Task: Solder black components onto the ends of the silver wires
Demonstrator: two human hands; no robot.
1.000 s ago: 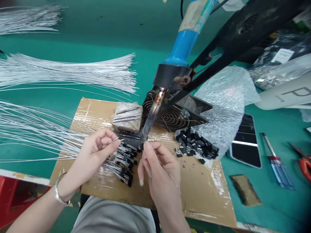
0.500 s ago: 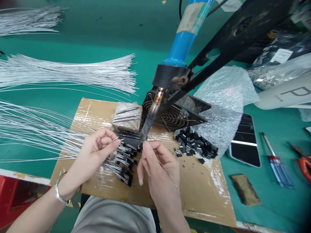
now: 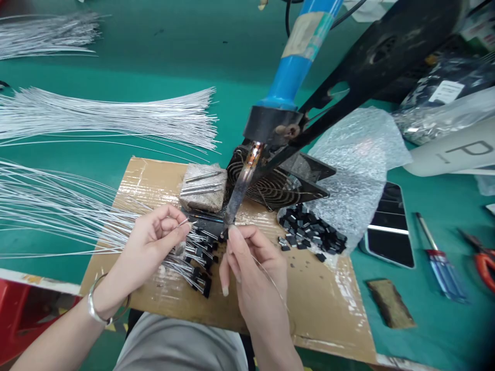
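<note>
My left hand (image 3: 154, 242) pinches a thin silver wire (image 3: 184, 223) with its end pointing right toward the tip of a fixed soldering iron (image 3: 242, 188) with a blue handle. My right hand (image 3: 251, 263) is closed in a pinch just under that tip, holding a strand of solder wire (image 3: 270, 278) that loops back over the hand. Between the hands lies a row of small black parts with wires attached (image 3: 199, 257). All this sits over a taped cardboard sheet (image 3: 320, 304).
Bundles of silver wires (image 3: 108, 116) fan across the green bench at left. A pile of loose black parts (image 3: 309, 232) lies by bubble wrap (image 3: 356, 165). A fan grille (image 3: 270, 188), sponge block (image 3: 203, 185), phone (image 3: 390, 226), screwdriver (image 3: 441, 263) and red-handled cutters (image 3: 485, 260) sit at right.
</note>
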